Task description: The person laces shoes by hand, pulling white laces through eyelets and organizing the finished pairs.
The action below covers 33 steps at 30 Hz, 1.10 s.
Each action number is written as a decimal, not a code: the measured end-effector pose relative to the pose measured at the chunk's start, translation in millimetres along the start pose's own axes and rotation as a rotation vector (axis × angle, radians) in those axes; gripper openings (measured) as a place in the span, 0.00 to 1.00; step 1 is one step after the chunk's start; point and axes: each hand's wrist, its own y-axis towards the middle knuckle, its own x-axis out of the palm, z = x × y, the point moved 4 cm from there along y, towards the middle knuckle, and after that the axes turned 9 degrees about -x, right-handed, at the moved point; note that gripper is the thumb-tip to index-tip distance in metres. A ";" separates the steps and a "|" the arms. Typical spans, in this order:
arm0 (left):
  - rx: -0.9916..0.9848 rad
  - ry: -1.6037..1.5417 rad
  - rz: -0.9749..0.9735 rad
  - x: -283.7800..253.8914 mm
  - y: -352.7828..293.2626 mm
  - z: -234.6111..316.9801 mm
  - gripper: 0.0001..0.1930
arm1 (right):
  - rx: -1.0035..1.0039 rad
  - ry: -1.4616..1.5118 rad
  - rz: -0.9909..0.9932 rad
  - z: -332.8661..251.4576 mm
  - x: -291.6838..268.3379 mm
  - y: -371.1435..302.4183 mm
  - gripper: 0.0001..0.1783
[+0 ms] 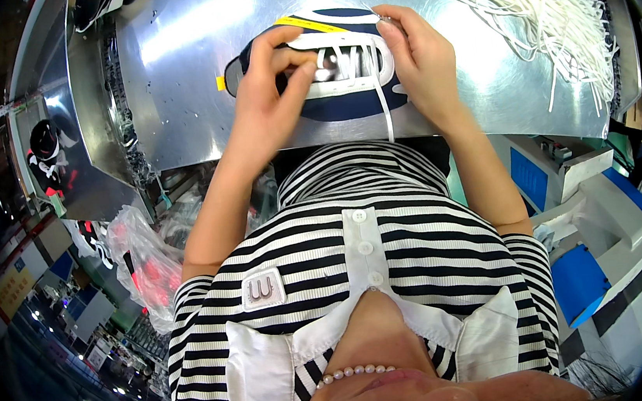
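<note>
A navy shoe with a white lacing panel and a yellow strip lies sideways on the metal tabletop, its toe to the right. My left hand grips it near the ankle opening, with the fingers curled over the edge and the thumb tip close to the crossed lace rows. Whether those fingertips also pinch lace is hidden. At the toe end, my right hand closes thumb and forefinger on the shoe's far edge. The white shoelace crosses the opening, and one end hangs over the near side of the shoe.
A big heap of loose white laces covers the table's far right and spills toward the near edge. The metal tabletop has raised edges at its sides. Clear plastic bags hang at lower left; a grey and blue machine stands at right.
</note>
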 end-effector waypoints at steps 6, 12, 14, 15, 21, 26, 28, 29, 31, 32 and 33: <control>0.337 0.697 0.063 24.8 -12.4 18.8 0.17 | 0.214 0.243 0.066 -8.7 -18.8 -10.4 0.13; 0.335 0.631 0.140 30.3 4.3 7.4 0.11 | 0.078 -0.203 -0.170 -21.3 -7.0 -35.7 0.12; 0.415 0.683 0.187 28.6 10.7 9.9 0.10 | -0.006 -0.140 -0.081 -24.1 -11.5 -28.4 0.12; 0.414 0.720 0.198 24.3 13.9 6.1 0.10 | 0.055 -0.100 -0.186 -46.6 -19.1 -25.8 0.11; 0.382 0.653 0.305 3.0 26.7 3.8 0.09 | -0.220 0.087 -0.708 -55.1 -4.7 -84.4 0.09; 0.540 0.592 0.354 3.0 11.1 31.5 0.09 | 0.259 0.403 -0.230 -30.7 -13.5 -26.3 0.13; 0.569 0.558 0.309 6.8 2.7 43.0 0.09 | 0.373 0.565 -0.161 -21.6 -0.9 -7.8 0.13; 0.591 0.560 0.315 7.9 0.5 48.2 0.09 | 0.345 0.542 -0.161 -24.8 0.4 -4.5 0.12; 0.612 0.573 0.324 3.4 -3.4 51.7 0.09 | 0.282 0.514 -0.181 -31.8 5.2 0.8 0.10; 0.621 0.580 0.328 1.5 -4.5 53.2 0.09 | 0.283 0.577 -0.202 -33.2 6.5 0.4 0.10; 0.629 0.599 0.328 0.7 -6.4 52.9 0.09 | 0.291 0.643 -0.223 -34.8 9.5 -4.7 0.09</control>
